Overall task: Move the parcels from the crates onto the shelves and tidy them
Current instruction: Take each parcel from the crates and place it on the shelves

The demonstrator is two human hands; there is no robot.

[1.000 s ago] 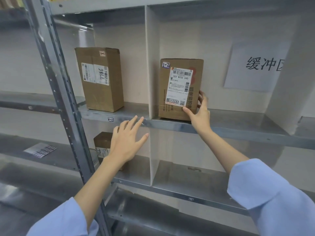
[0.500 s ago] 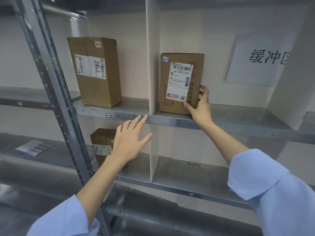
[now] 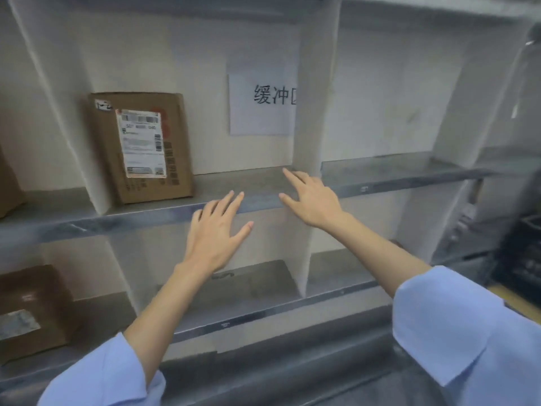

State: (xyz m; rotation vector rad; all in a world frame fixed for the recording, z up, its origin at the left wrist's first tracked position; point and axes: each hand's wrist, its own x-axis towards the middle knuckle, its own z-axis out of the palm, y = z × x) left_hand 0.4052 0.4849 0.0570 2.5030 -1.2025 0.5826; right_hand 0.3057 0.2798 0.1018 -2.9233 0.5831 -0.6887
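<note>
A brown cardboard parcel [image 3: 140,148] with a white shipping label stands upright on the upper metal shelf [image 3: 87,221], against the left divider of its compartment. My right hand [image 3: 311,200] is open with spread fingers over the shelf's front edge, well to the right of the parcel and apart from it. My left hand [image 3: 216,232] is open in front of the shelf edge, holding nothing. Another brown parcel [image 3: 32,309] sits on the lower shelf at the left. A sliver of a third parcel [image 3: 7,186] shows at the far left edge.
White dividers [image 3: 310,142] split the shelves into compartments. A paper sign [image 3: 263,104] with printed characters hangs on the back wall. A dark crate [image 3: 521,256] stands at the right edge, blurred. The whole frame is motion-blurred.
My right hand has let go of the labelled parcel and moved right, away from it. The view has swung right, so the parcels now lie at the left.
</note>
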